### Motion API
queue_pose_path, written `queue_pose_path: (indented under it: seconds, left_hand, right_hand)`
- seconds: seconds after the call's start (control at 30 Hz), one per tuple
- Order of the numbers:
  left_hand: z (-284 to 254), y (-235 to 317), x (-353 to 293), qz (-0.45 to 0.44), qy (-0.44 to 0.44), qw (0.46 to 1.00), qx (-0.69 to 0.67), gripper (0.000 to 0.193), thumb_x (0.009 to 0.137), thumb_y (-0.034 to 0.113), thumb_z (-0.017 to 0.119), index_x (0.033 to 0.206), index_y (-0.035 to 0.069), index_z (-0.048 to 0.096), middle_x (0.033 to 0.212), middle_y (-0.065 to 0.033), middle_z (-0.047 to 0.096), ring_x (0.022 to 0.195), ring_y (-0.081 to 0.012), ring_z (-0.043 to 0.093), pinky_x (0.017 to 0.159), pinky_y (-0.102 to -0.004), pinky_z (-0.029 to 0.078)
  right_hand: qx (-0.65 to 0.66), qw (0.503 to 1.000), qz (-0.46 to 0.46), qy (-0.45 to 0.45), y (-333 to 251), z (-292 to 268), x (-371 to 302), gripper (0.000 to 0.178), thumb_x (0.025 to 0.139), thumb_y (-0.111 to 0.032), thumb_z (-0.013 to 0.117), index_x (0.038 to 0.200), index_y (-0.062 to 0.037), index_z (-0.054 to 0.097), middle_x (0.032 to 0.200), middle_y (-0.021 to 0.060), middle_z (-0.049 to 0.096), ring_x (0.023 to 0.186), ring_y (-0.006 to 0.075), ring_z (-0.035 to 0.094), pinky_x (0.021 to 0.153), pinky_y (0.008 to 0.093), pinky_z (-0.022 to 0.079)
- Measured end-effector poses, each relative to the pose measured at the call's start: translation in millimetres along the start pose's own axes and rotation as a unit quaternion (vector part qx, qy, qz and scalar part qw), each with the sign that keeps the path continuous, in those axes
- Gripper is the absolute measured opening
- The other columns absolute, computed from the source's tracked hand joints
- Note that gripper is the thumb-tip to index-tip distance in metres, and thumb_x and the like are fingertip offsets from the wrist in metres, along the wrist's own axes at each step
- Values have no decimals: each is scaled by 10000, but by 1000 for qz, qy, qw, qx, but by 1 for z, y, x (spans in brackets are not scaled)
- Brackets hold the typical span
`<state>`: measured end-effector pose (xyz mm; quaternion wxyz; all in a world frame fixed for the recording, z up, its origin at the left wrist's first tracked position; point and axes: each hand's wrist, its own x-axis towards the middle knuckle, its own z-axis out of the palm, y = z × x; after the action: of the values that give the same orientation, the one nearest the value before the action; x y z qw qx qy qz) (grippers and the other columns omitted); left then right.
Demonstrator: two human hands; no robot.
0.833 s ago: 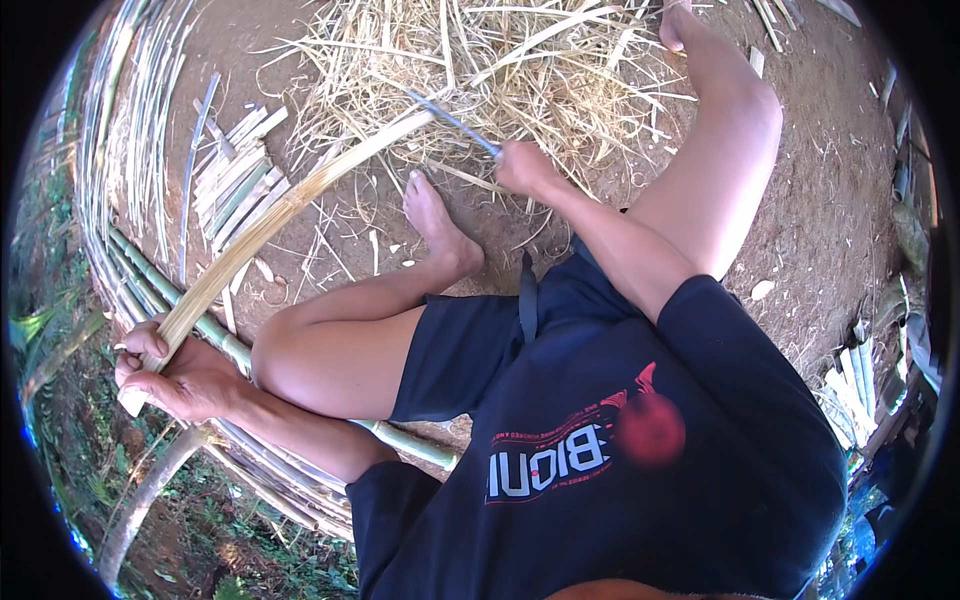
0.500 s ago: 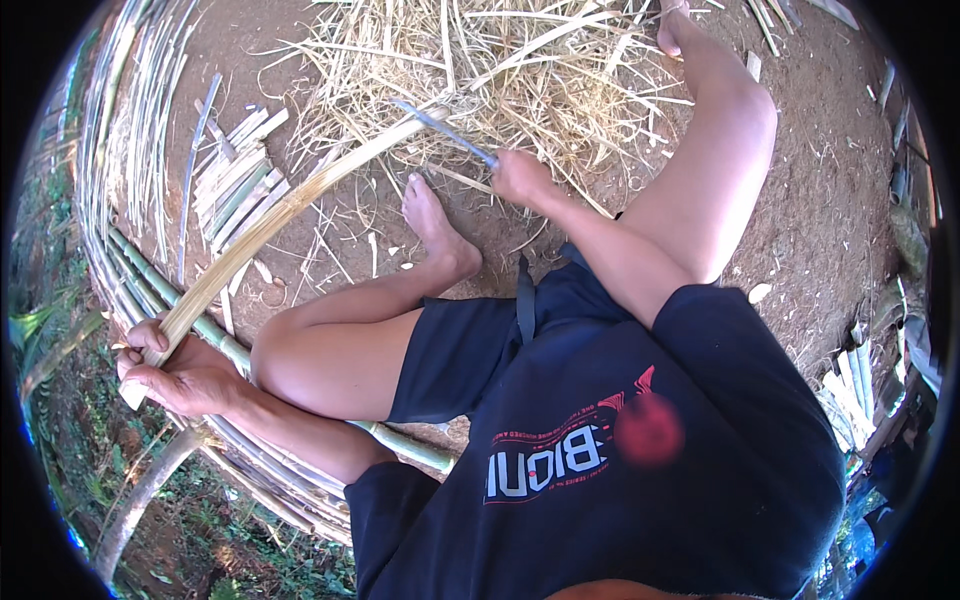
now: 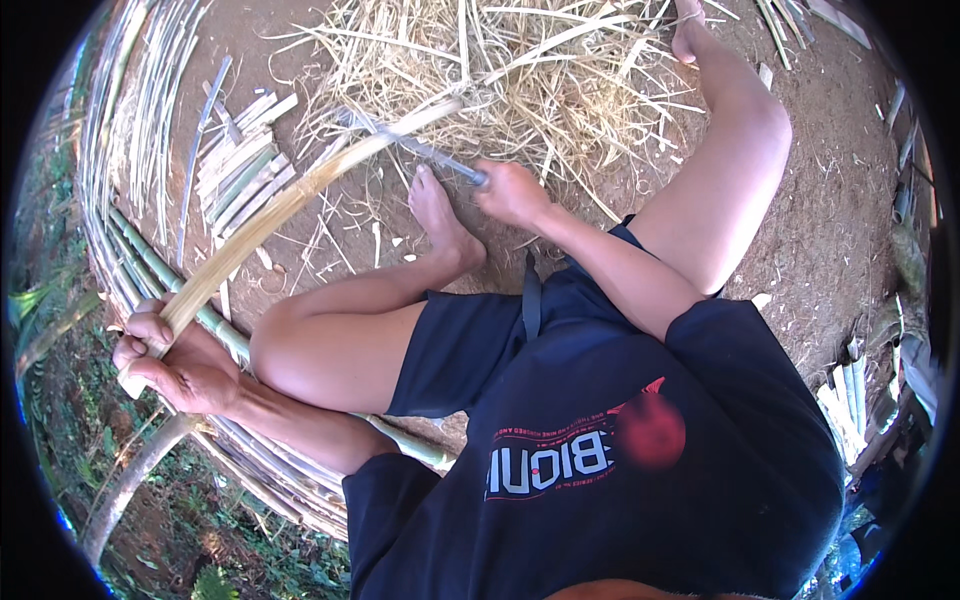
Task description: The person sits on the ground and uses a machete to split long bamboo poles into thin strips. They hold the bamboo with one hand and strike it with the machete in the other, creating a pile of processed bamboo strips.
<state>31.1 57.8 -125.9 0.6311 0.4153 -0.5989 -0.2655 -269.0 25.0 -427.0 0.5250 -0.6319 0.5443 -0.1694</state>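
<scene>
My left hand [image 3: 180, 358] is closed round the near end of a long pale bamboo strip [image 3: 270, 218]. The strip slants up and away to the right, its far end over a heap of shavings. In my right hand [image 3: 512, 193] is the handle of a long-bladed knife [image 3: 425, 152]. Its blade lies across the strip near the far end and points to the upper left. Whether the edge bites into the bamboo I cannot tell. My bare left foot [image 3: 440, 220] rests on the soil just below the blade.
A tangled heap of bamboo shavings [image 3: 540, 90] covers the ground ahead. Short split pieces [image 3: 245, 170] lie stacked at the left, beside long thin strips [image 3: 150, 110]. Bamboo poles [image 3: 280, 480] run along the left edge, with plants [image 3: 200, 520] beyond. More pieces [image 3: 845, 400] lie at the right.
The knife and my right hand have shifted slightly left and toward me, so the blade now crosses the strip farther from its far tip. My left hand keeps its grip.
</scene>
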Motion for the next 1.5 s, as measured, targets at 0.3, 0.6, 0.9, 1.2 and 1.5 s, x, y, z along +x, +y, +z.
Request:
queue_pose_path:
  seconds: [0.3, 0.6, 0.9, 1.2, 1.5]
  left_hand:
    - [-5, 1, -4, -13, 22, 1000, -11, 232, 1002, 376, 464, 1052, 157, 521, 801, -11, 392, 841, -185, 403, 887, -417, 382]
    - [-5, 3, -3, -22, 31, 999, -19, 238, 996, 394, 469, 1033, 163, 516, 810, -18, 388, 831, -185, 388, 890, -401, 371]
    - [-21, 3, -2, -29, -6, 999, -45, 263, 993, 375, 476, 1091, 147, 564, 867, -47, 480, 912, -210, 445, 951, -424, 386]
    - [-41, 1, -12, -72, -37, 992, -101, 256, 986, 370, 472, 1043, 129, 534, 948, -86, 611, 1144, -400, 555, 1125, -649, 231]
    - [-44, -2, -13, -78, -31, 991, -102, 208, 992, 303, 478, 1028, 110, 546, 945, -71, 603, 1147, -428, 545, 1123, -670, 190]
  right_hand:
    - [-30, 994, 65, -76, -3, -16, 3, 244, 871, -99, 515, 1050, 16, 635, 794, 180, 658, 669, 263, 645, 637, 376, 539]
    - [-91, 992, 71, -41, 13, -13, 9, 247, 882, -115, 506, 1059, 13, 623, 758, 163, 657, 680, 261, 656, 662, 400, 540]
    - [-96, 988, 111, -49, 23, -5, 16, 253, 878, -139, 525, 1046, -7, 661, 914, 197, 684, 787, 311, 683, 747, 434, 531]
    - [-33, 997, 50, -53, 6, -11, 10, 323, 861, -146, 520, 1123, 17, 617, 783, 222, 670, 618, 303, 655, 645, 421, 534]
    - [-48, 985, 156, -58, 31, -21, 26, 229, 872, -112, 551, 1054, -4, 637, 875, 167, 681, 715, 249, 667, 709, 398, 551]
